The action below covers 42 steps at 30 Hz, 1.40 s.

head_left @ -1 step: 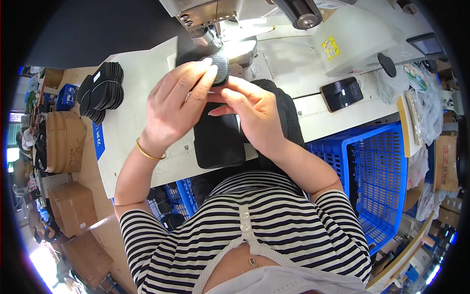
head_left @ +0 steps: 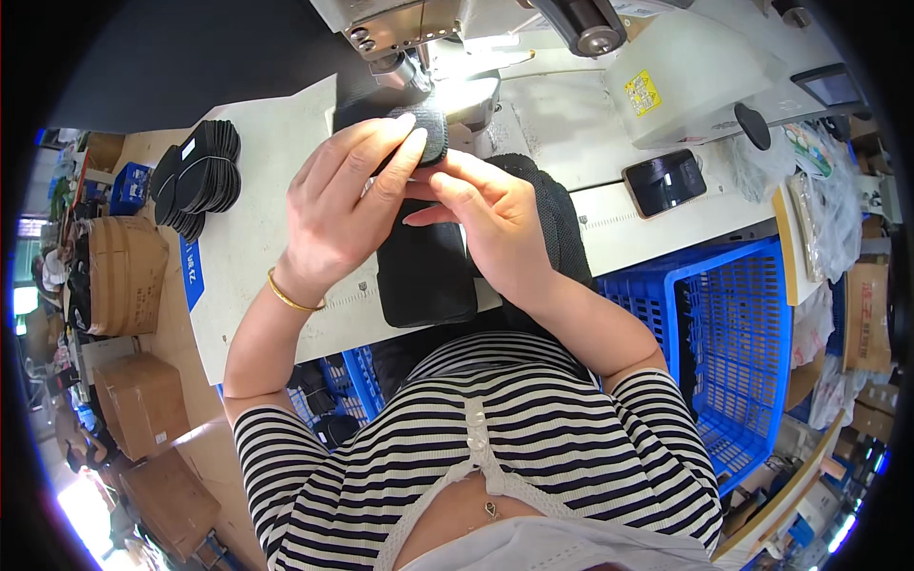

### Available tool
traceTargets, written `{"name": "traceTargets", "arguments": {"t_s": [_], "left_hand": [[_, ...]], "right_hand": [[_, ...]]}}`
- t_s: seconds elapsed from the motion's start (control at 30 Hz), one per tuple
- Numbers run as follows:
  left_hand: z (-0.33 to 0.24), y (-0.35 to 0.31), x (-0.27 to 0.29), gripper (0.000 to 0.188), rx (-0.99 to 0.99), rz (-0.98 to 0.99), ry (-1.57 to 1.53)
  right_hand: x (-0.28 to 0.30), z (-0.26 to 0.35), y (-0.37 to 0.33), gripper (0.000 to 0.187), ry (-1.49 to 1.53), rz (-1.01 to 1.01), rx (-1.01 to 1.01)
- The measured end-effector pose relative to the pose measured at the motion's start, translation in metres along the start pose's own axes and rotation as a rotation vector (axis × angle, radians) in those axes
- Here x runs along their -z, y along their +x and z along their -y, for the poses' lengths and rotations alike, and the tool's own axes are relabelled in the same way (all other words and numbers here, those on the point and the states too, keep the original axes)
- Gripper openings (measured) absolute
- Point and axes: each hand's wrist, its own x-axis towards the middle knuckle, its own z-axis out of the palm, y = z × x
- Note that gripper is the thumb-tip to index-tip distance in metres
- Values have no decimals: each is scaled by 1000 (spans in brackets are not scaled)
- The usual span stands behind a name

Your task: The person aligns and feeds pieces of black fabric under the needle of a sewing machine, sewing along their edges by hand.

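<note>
Both hands are lining up a small black fabric piece (head_left: 430,128) at twelve o'clock under the sewing machine (head_left: 409,29), left hand (head_left: 347,205) pinching its edge, right hand (head_left: 490,214) closed on it from below, and feeding it straight looks next.

Stacked pieces (head_left: 198,177) lie left on the table (head_left: 276,143), phone (head_left: 664,181) right.

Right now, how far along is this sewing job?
Done, seemingly: a black fabric stack lies at the table edge, though sewn or not is unclear. In hand: left hand and right hand hold a black fabric piece by the sewing machine. Possibly left: fanned black oval pieces.
</note>
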Motion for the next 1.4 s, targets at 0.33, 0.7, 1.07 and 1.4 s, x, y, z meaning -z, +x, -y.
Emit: {"name": "traceTargets", "arguments": {"t_s": [0.33,0.7,1.07,1.4], "left_hand": [[-4,2,1,37,-109,-29,1],[7,14,-2,37,-116,36,102],[10,19,-9,37,-73,4,94],[2,21,-12,29,54,36,119]], "right_hand": [[-8,-1,-8,32,94,21,-8],[-13,-2,12,38,196,-36,-35],[-14,2,12,47,188,13,14],[-14,2,14,48,124,-9,32]]}}
